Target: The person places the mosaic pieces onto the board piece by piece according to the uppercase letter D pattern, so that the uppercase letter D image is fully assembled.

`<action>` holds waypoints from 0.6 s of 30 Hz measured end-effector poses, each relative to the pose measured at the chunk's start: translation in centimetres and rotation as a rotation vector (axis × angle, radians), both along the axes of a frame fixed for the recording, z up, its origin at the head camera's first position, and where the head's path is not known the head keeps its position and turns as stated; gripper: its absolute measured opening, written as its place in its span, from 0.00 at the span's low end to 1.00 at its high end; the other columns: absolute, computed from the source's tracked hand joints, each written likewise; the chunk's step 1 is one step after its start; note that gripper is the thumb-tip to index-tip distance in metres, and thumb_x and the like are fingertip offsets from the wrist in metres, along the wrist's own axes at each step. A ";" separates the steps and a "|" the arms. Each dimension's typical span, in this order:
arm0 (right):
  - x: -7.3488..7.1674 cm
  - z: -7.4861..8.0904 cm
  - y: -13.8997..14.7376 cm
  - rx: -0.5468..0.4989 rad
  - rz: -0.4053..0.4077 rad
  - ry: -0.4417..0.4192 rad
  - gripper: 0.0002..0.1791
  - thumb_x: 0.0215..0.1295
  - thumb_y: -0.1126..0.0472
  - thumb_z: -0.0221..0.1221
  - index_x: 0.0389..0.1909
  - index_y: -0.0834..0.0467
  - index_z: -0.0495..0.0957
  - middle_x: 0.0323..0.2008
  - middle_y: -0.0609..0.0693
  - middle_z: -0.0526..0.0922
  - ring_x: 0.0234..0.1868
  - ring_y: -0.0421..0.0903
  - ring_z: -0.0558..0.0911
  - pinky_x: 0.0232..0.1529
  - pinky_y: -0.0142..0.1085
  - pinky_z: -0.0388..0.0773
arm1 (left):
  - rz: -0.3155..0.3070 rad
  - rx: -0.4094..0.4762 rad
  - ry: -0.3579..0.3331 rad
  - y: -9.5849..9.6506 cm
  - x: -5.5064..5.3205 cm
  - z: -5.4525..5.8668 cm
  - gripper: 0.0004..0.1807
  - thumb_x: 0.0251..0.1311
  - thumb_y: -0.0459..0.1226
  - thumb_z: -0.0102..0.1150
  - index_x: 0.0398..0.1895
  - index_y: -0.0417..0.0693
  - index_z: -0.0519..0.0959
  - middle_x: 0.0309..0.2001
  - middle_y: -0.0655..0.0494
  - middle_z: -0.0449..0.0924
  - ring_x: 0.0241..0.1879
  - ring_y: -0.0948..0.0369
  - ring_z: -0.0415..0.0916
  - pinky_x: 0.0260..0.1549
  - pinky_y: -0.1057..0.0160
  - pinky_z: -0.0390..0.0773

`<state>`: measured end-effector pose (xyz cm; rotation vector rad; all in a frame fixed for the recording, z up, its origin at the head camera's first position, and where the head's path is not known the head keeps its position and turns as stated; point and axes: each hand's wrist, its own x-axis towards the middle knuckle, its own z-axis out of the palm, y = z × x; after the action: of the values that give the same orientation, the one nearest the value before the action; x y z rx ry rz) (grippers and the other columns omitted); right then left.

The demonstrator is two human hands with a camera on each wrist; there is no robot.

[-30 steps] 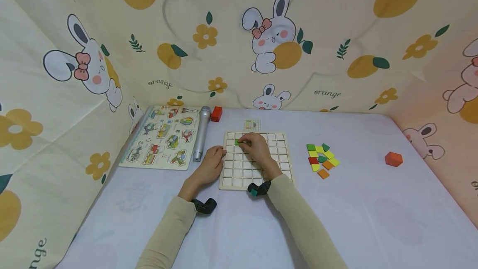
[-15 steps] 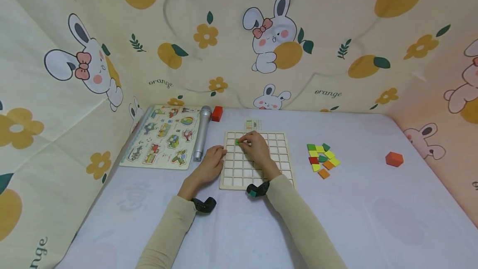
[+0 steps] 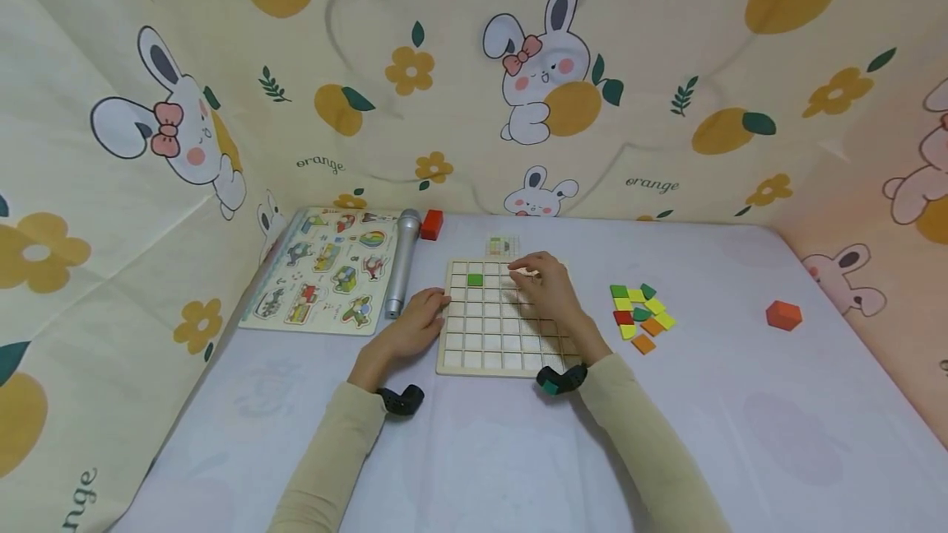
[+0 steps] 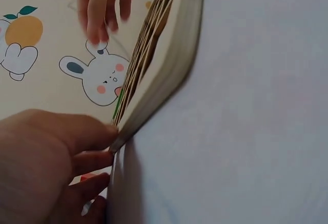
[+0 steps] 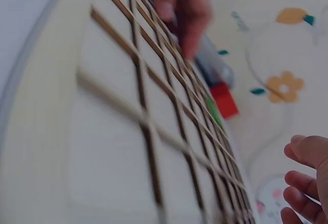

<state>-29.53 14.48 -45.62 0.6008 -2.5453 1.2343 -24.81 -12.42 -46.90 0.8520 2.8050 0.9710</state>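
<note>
A wooden grid board [image 3: 491, 341] lies on the table with a green square tile [image 3: 475, 280] in one cell near its far left corner. My left hand [image 3: 416, 326] rests at the board's left edge. In the left wrist view, the thumb and fingertips [image 4: 105, 131] touch that edge without curling round it. Over the far right part of the board hovers my right hand [image 3: 548, 290], thumb and fingers apart, nothing between them. The right wrist view shows these fingers [image 5: 302, 188] loosely bent beside the board.
Several loose tiles, including a red tile [image 3: 623, 317] and an orange tile [image 3: 643, 344], lie right of the board. A small pattern card [image 3: 504, 246] sits behind it. Leftward are a picture puzzle board [image 3: 318, 270], a silver microphone [image 3: 402, 261] and a red block [image 3: 432, 224]. An orange-red block [image 3: 783, 315] stands far right.
My right hand has let go of the green tile and moved right across the board, leaving the tile in its cell. The left hand has stayed at the board's edge.
</note>
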 end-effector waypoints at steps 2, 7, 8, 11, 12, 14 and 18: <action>0.3 0.5 1.7 0.005 -0.033 0.009 0.12 0.64 0.59 0.58 0.43 0.62 0.82 0.45 0.57 0.77 0.45 0.53 0.74 0.43 0.48 0.76 | -0.019 0.008 0.007 -0.2 0.0 0.1 0.21 0.64 0.32 0.45 0.60 0.31 0.63 0.64 0.34 0.59 0.67 0.44 0.51 0.68 0.50 0.51; 1.0 1.0 6.0 0.032 -0.139 0.045 0.11 0.64 0.59 0.58 0.44 0.59 0.81 0.45 0.57 0.76 0.45 0.53 0.74 0.45 0.50 0.75 | -0.031 0.011 -0.013 -0.4 -0.1 0.3 0.24 0.65 0.32 0.47 0.61 0.29 0.61 0.64 0.34 0.60 0.67 0.45 0.52 0.68 0.51 0.51; 1.2 1.0 6.8 0.037 -0.157 0.059 0.11 0.64 0.60 0.58 0.43 0.59 0.81 0.44 0.58 0.77 0.45 0.54 0.74 0.44 0.50 0.75 | -0.023 0.008 -0.036 -0.3 -0.2 0.3 0.24 0.64 0.31 0.48 0.62 0.28 0.60 0.65 0.35 0.59 0.68 0.45 0.52 0.68 0.51 0.50; 1.4 1.0 9.4 0.059 -0.208 0.080 0.10 0.63 0.61 0.59 0.43 0.60 0.81 0.44 0.58 0.78 0.44 0.54 0.75 0.44 0.51 0.76 | -0.005 -0.028 -0.065 -0.2 -0.3 0.4 0.25 0.65 0.32 0.48 0.63 0.30 0.60 0.66 0.37 0.58 0.68 0.47 0.51 0.69 0.52 0.50; 1.5 0.9 10.2 0.068 -0.219 0.080 0.10 0.62 0.62 0.59 0.43 0.61 0.81 0.44 0.59 0.78 0.44 0.55 0.74 0.45 0.52 0.76 | 0.000 -0.037 -0.072 -0.2 -0.3 0.3 0.25 0.65 0.32 0.48 0.63 0.31 0.60 0.66 0.37 0.58 0.69 0.47 0.51 0.69 0.53 0.50; 1.6 0.9 11.7 0.100 -0.232 0.073 0.10 0.62 0.64 0.59 0.42 0.62 0.81 0.43 0.60 0.78 0.44 0.56 0.74 0.45 0.53 0.75 | 0.006 -0.051 -0.078 -0.2 -0.3 0.3 0.25 0.65 0.33 0.48 0.63 0.32 0.61 0.67 0.38 0.57 0.69 0.48 0.50 0.69 0.53 0.50; 1.8 1.0 14.0 0.175 -0.237 0.014 0.10 0.61 0.66 0.59 0.43 0.64 0.80 0.43 0.62 0.79 0.44 0.57 0.73 0.46 0.53 0.74 | 0.005 -0.060 -0.083 -0.2 -0.3 0.4 0.24 0.66 0.34 0.48 0.63 0.33 0.62 0.68 0.39 0.56 0.70 0.48 0.49 0.69 0.53 0.49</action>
<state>-27.72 28.52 -44.64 0.3273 -2.6388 0.9324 -25.07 -12.57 -46.50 0.7794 2.7526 0.8959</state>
